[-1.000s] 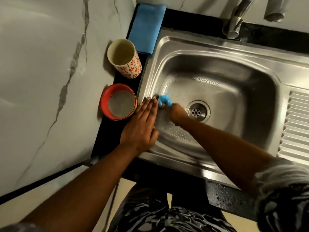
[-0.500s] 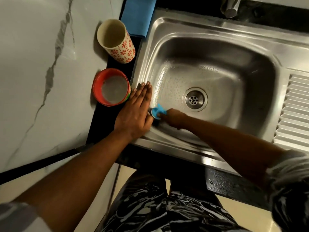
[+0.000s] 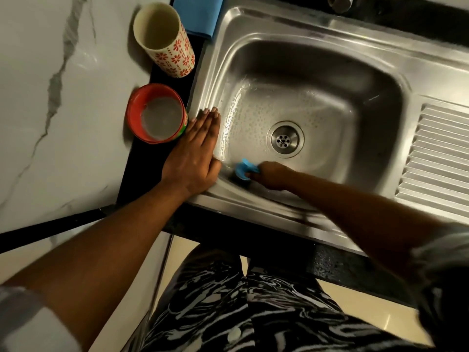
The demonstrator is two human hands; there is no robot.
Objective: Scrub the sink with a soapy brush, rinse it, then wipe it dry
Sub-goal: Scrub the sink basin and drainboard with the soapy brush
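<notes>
The steel sink (image 3: 330, 44) has a wet, soapy floor around its round drain (image 3: 284, 139). My right hand (image 3: 272, 175) grips a blue-handled brush (image 3: 245, 170) down in the basin's near left corner, its dark bristles against the steel. My left hand (image 3: 196, 153) lies flat with straight fingers on the sink's left rim, next to the brush. A blue cloth (image 3: 199, 13) lies folded on the counter at the back left of the sink.
A red bowl (image 3: 156, 114) with cloudy soapy water stands left of the sink, touching my left fingers. Behind it is a cream cup with red flowers (image 3: 166, 38). A ribbed drainboard (image 3: 441, 153) is at the right. The tap's base (image 3: 340, 2) shows at the top.
My right hand has drawn the brush from the left wall toward the near left corner of the basin. My left hand stays on the rim. The view has shifted.
</notes>
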